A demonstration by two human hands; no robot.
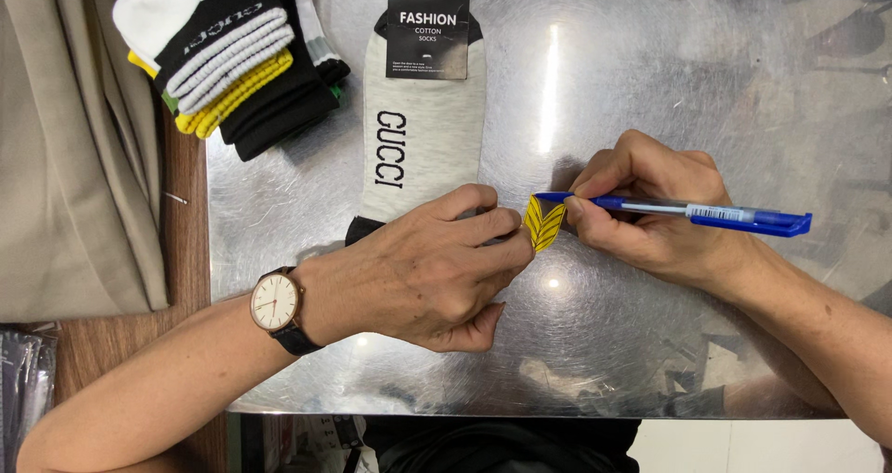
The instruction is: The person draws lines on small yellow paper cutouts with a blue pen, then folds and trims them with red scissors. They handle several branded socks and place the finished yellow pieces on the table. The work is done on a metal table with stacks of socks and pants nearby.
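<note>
Head view. The left hand (423, 269) pinches a small yellow tag (544, 222) against the steel tabletop (650, 83), just at 4 o'clock of a grey sock (423, 148). The right hand (650, 208) grips a blue pen (688, 213), whose long axis runs 3 to 9 o'clock, tip touching the tag. Folded socks (232, 59) lie at 10 o'clock.

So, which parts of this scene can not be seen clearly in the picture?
Head view only:
- Pen tip: covered by the right hand fingers.
- Yellow tag: its lower end is behind the left hand fingertips.
- Grey sock: toe end hidden under the left hand.
- Sock pile: cut off by the top edge.
</note>
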